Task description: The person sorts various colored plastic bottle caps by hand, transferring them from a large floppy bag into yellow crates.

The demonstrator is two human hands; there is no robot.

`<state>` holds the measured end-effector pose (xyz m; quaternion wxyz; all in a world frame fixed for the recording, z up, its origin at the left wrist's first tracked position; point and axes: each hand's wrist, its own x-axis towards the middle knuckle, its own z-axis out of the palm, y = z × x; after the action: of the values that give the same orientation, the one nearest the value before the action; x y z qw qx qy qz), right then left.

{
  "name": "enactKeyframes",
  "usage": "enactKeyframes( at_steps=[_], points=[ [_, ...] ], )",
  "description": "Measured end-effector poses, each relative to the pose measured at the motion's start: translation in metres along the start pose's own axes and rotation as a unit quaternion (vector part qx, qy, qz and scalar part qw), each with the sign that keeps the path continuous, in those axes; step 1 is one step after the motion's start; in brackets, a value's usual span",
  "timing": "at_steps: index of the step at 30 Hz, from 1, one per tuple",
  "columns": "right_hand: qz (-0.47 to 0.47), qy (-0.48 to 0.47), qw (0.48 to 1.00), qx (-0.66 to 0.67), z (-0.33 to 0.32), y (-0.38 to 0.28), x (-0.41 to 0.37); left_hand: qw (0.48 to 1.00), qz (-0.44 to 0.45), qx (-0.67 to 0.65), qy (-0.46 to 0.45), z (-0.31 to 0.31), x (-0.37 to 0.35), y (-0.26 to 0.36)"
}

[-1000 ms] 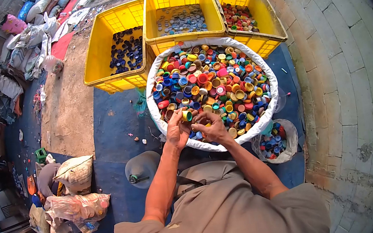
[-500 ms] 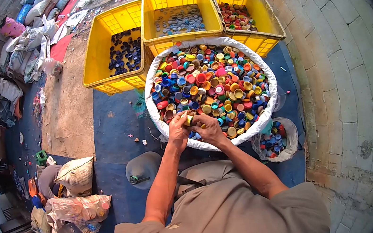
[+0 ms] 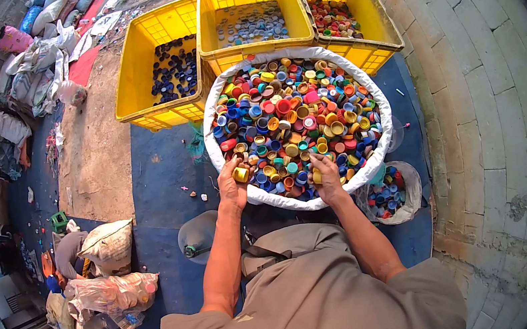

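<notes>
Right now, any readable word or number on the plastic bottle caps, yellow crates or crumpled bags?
None readable.
Any marks on the plastic bottle caps in the white sack, including the yellow cap in the left hand, are too small.
The yellow plastic crates look blank.
Print on the crumpled bags is blurred.

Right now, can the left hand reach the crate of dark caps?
Probably yes, with a stretch: the left hand, holding a cap, is at the sack rim; the open crate beyond looks unblocked.
</notes>
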<state>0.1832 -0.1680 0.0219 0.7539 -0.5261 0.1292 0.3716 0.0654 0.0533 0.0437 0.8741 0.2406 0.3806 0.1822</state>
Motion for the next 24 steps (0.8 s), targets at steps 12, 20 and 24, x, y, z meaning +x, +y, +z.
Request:
enactKeyframes(
  at_steps=[12,20,24],
  points=[
    [0.113,-0.094,0.952,0.267,-0.026,-0.002,-0.027,0.514,0.212,0.819,-0.143,-0.010,0.016,-0.034],
    [0.110,-0.128,0.944,0.284,-0.016,-0.001,-0.034,0.478,0.277,0.816,-0.170,-0.020,0.035,-0.044],
    [0.105,-0.120,0.941,0.298,-0.013,-0.003,-0.035,0.581,0.324,0.724,-0.181,-0.023,0.038,-0.041]
  ],
)
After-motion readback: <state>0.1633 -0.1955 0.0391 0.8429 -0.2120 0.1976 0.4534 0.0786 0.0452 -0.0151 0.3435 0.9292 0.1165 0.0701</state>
